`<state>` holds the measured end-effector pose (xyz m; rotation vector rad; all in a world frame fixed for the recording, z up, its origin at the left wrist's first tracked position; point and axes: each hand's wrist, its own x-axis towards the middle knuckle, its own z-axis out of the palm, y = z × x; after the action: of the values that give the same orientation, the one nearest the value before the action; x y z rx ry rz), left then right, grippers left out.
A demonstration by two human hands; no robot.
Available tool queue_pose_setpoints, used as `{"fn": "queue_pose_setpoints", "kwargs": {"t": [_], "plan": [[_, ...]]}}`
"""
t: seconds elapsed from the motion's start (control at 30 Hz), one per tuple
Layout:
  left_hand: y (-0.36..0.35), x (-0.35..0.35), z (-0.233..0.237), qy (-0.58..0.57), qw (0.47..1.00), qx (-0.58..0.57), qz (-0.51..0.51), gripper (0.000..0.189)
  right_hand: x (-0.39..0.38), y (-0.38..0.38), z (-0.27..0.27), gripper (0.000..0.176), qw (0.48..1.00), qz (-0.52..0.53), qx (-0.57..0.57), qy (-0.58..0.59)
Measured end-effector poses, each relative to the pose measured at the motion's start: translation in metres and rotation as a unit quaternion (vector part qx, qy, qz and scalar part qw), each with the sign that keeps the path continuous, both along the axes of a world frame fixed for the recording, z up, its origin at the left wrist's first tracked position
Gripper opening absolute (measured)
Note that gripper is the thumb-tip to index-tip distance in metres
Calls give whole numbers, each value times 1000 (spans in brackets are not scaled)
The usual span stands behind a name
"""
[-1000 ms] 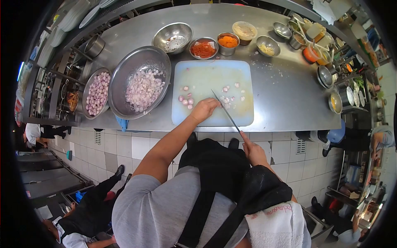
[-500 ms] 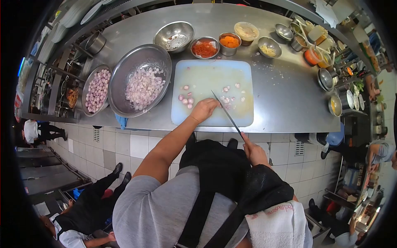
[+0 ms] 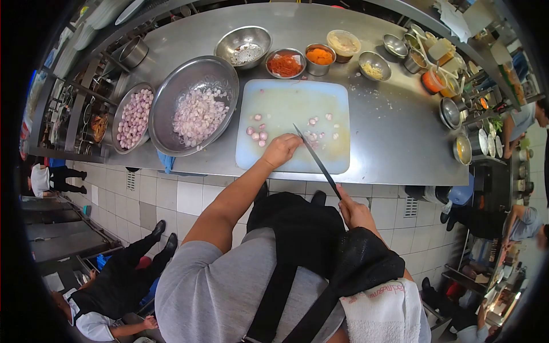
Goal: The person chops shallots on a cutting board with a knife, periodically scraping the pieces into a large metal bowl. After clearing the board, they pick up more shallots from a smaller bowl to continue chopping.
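Observation:
My right hand (image 3: 355,212) is wrapped around the handle of a long dark kitchen knife (image 3: 321,164). The blade slants up and left over a pale cutting board (image 3: 291,106), its tip beyond my left fingertips. Pinched together against the blade's left side, my left hand (image 3: 282,150) holds a shallot, mostly hidden by the fingers. Several whole peeled shallots (image 3: 257,135) lie on the board left of that hand. Right of the blade are small cut shallot pieces (image 3: 315,136).
A large steel bowl (image 3: 162,111) of sliced shallots and a bowl of whole shallots (image 3: 134,117) stand left. Behind the board are an empty-looking steel bowl (image 3: 260,43), red shreds (image 3: 285,64), orange pieces (image 3: 319,56) and a lidded tub (image 3: 344,43). Other people stand around.
My right hand and the knife handle have shifted slightly to the right. My left hand stays by the blade. The view has moved a little.

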<state>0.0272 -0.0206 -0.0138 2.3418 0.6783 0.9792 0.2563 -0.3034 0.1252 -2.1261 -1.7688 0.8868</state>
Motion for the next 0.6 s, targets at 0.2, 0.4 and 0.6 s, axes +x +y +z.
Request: {"fn": "queue_pose_setpoints", "kwargs": {"t": [0.2,0.4,0.6], "plan": [[0,1,1,-9,1000,-1,3,11,1,-14,-2,65,999,-17,13,40],[-1,1,-2,6,1000,-3,11,12,0,-10,-16,65,999,-20,23,41],[-5,-2,8,32,999,13,2,14,1,13,-57,66,996,-1,81,41]]}}
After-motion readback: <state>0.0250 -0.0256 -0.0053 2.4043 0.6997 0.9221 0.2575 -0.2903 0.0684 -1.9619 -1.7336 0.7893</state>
